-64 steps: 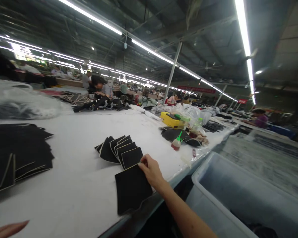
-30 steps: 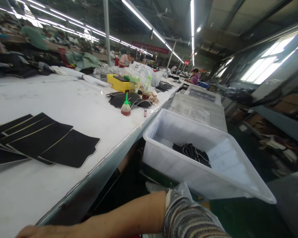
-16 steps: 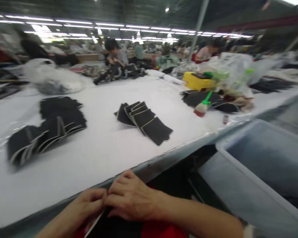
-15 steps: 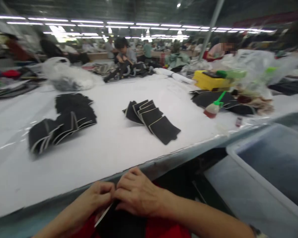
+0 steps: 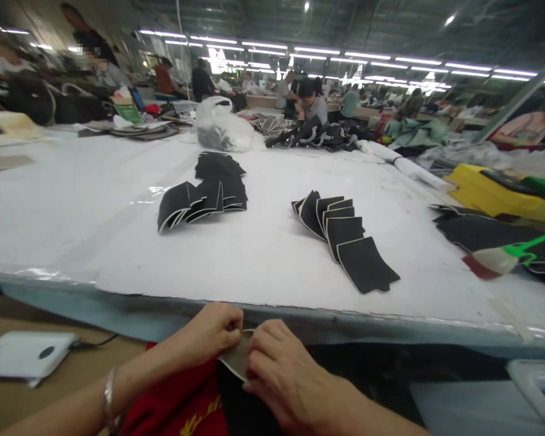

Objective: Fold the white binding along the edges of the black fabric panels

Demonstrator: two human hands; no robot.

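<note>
A black piece (image 5: 236, 387) with a pale strip along its upper edge is held below the table (image 5: 118, 303) edge, over a red cloth (image 5: 177, 406) with unreadable yellow writing. Its long axis cannot be told; most of it is hidden. The strip is pinched by the left hand (image 5: 213, 332) and right hand (image 5: 281, 375), fingers closed on it. Fanned black pieces (image 5: 349, 242) lie on the table beyond.

A big hall with a dark roof (image 5: 390, 24) and long rows of tube lights (image 5: 327, 54). A wide white table (image 5: 72, 200) fills the middle. Far behind, people sit at other tables (image 5: 263, 100). A grey post (image 5: 518, 97) leans at right.
</note>
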